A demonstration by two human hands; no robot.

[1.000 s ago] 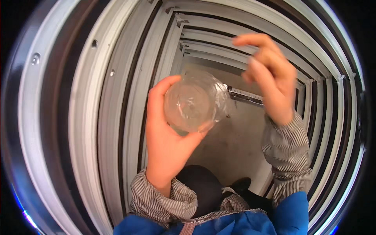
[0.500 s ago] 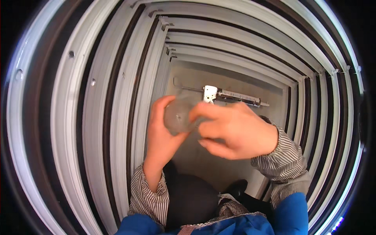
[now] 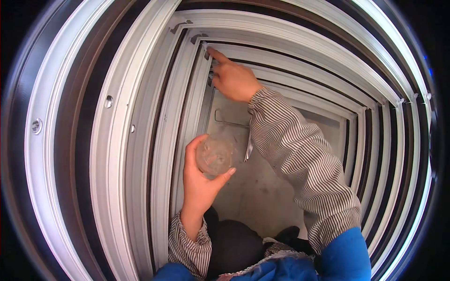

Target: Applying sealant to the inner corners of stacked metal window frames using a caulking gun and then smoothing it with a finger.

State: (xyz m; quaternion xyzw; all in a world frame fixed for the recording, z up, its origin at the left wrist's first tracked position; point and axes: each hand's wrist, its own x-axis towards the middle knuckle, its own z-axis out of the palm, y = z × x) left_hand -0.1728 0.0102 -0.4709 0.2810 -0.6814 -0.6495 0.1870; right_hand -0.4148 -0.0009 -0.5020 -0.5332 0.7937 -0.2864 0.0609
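My left hand is wrapped round a clear plastic cup held over the floor, with its thumb on the near side. Small see-through bits seem to lie in the cup, but I cannot make out what they are. My right hand reaches far forward to the inner corner of a white frame. Its index finger is stretched out and touches that corner, where a small pale spot shows at the fingertip. The other fingers are bent and partly hidden. I see nothing gripped in this hand.
Several white frames with dark gaps stand nested around me on the left, far side and right. A caulking gun lies on the grey floor, mostly hidden by my right sleeve; its hooked rod shows. Dark bits stick out near the far-left corners.
My right hand has left the cup and moved forward and left to the frame corner. The left hand still holds the cup, and my right sleeve now covers most of the caulking gun.
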